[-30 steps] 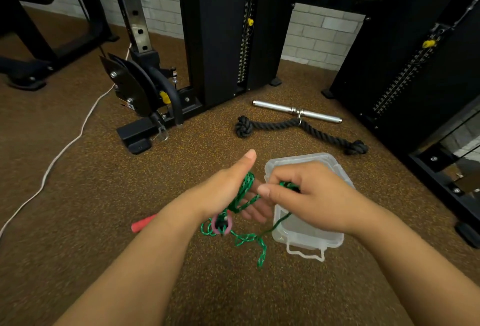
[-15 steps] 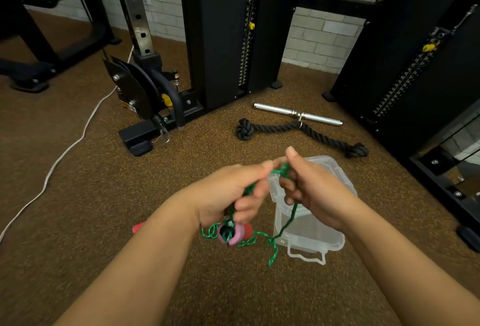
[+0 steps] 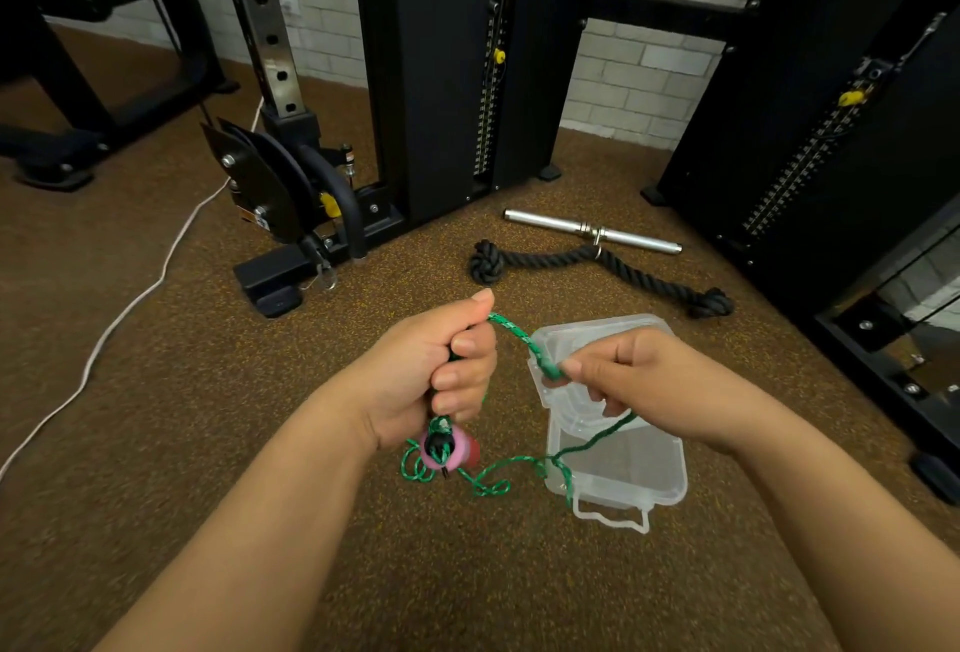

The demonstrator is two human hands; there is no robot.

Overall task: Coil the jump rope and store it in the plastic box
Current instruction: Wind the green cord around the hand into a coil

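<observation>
The green braided jump rope (image 3: 524,339) arcs between both hands above the brown floor. My left hand (image 3: 436,370) is fisted around gathered rope, and a pink handle (image 3: 441,449) with a red part pokes out below the fist. My right hand (image 3: 644,381) pinches the rope to the right, over the box. More rope trails down from it and lies in loose curls (image 3: 488,482) on the floor. The clear plastic box (image 3: 623,469) sits open on the floor under my right hand, its lid hinged back and a latch at the near edge.
A black knotted gym rope (image 3: 613,264) and a chrome bar (image 3: 587,230) lie beyond the box. Black weight-machine columns (image 3: 447,79) stand behind and at the right (image 3: 810,131). A pulley base (image 3: 280,214) and a white cable (image 3: 130,303) are at the left.
My hands have drawn apart, stretching a length of rope between them. The left hand closed into a tighter fist on the rope and handle. The right hand moved right over the box.
</observation>
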